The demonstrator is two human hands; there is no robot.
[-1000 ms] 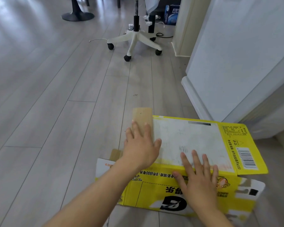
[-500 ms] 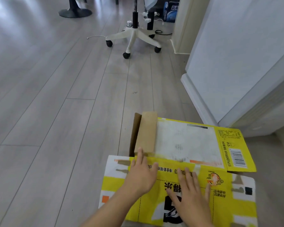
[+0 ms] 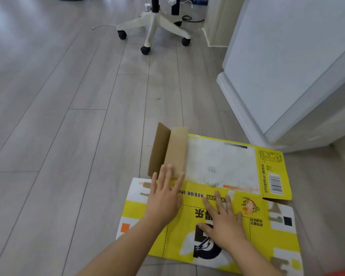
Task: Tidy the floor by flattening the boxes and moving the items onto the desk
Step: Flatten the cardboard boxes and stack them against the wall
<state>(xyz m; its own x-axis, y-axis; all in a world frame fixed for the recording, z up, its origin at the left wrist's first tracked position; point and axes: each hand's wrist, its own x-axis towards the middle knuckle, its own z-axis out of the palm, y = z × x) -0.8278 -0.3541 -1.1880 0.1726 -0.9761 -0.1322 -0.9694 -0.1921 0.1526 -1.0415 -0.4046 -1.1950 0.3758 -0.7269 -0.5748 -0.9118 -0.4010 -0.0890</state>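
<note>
A yellow and white cardboard box (image 3: 223, 168) lies flattened on the grey wood floor (image 3: 58, 126). Its brown inner flaps (image 3: 167, 150) stick up slightly at the far left corner. My left hand (image 3: 165, 198) presses flat on the near panel, fingers straight and reaching the fold by the brown flaps. My right hand (image 3: 225, 220) presses flat on the printed near panel to the right of it, fingers spread. Neither hand grips anything.
A white wall corner with baseboard (image 3: 245, 116) stands close to the box's far right. A white office chair base on castors (image 3: 153, 30) is farther back, with cables (image 3: 191, 18) near it. Open floor stretches to the left.
The box has gone from partly raised to flat. Both hands slid back toward me from the far panel onto the near panel and stay pressed there.
</note>
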